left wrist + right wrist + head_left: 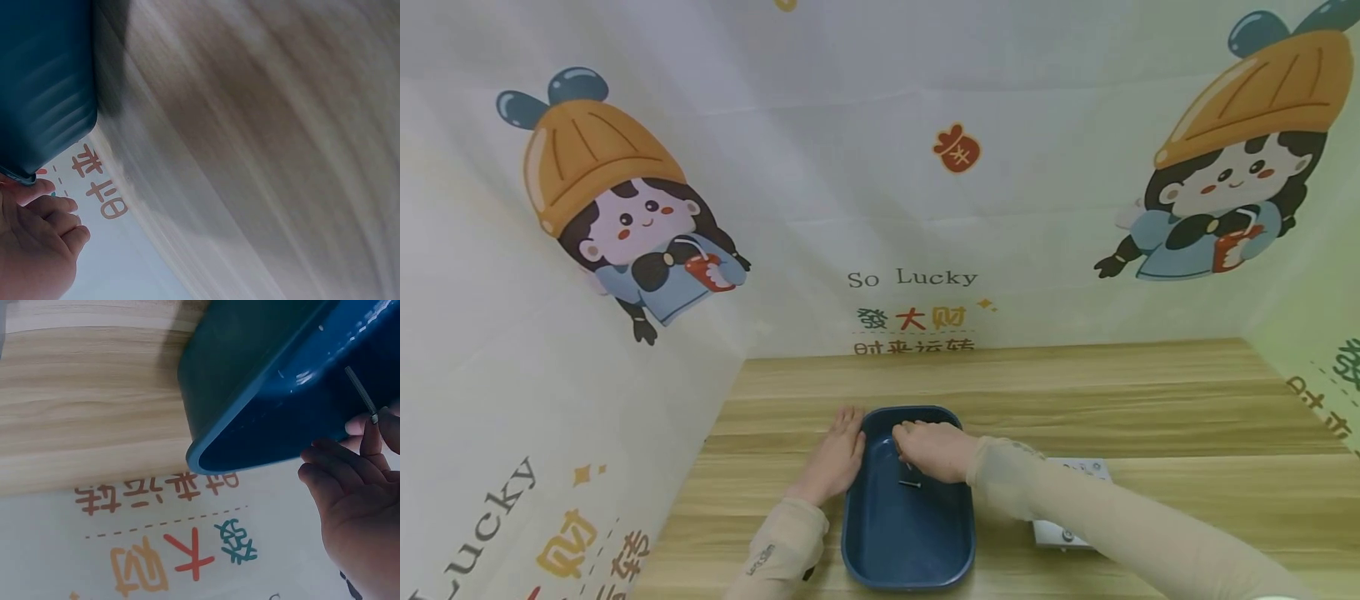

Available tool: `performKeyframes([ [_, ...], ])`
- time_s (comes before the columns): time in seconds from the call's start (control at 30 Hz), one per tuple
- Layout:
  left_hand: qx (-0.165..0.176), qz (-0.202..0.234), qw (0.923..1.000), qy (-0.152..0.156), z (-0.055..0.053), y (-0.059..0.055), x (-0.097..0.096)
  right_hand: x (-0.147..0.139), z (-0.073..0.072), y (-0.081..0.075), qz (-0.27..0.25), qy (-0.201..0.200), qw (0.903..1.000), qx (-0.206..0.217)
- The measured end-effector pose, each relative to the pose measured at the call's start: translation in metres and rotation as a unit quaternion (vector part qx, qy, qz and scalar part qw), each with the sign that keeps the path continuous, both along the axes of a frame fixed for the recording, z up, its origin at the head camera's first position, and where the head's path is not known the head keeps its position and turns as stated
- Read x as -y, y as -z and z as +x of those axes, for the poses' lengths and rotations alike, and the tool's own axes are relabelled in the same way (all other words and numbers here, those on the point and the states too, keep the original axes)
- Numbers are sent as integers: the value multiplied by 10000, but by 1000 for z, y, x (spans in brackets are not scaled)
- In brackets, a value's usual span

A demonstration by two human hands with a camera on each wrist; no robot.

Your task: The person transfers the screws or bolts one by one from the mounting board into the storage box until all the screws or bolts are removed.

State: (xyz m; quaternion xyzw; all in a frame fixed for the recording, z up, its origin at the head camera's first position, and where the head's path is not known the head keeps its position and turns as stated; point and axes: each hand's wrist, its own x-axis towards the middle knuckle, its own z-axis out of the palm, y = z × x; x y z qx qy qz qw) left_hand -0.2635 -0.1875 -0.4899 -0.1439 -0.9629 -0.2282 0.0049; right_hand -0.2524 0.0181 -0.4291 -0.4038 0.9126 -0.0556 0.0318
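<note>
From the head camera I read "So Lucky" on the cloth at the back, with 發大财 beneath it and 时来运转 cut off by the table; to the left I get "Lucky" again, slanted, with 财 and 转 beside it. The left sleeve bears a small printed word that I can't make out. I see the left hand against the left rim of the blue tray, fingers fairly straight and close together. The right hand is over the far part of the tray, its fingers drawn in, and a loose screw lies on the tray floor just below it. A pale box sits to the right, partly hidden by the right forearm. On the left wrist camera I get the tray's outer wall and the left hand at its rim, fingers slightly bent, with brown characters on the cloth behind. On the right wrist camera I read 發大财 and 时来运转 upside down; here the right hand pinches another screw by its head between thumb and forefinger, shank pointing into the tray, the other fingers loosely bent.
</note>
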Motion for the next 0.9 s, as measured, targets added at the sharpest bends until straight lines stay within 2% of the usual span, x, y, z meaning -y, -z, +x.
performKeyframes([
  [0.4,57,49,10000,24,0,-1,0,3,4,9,115,27,9998,-131],
  [0.63,22,69,10000,12,0,1,-1,-2,6,11,74,115,9999,-23],
  [0.9,-67,73,10000,6,0,2,-2,-14,0,13,-426,100,9990,-98],
])
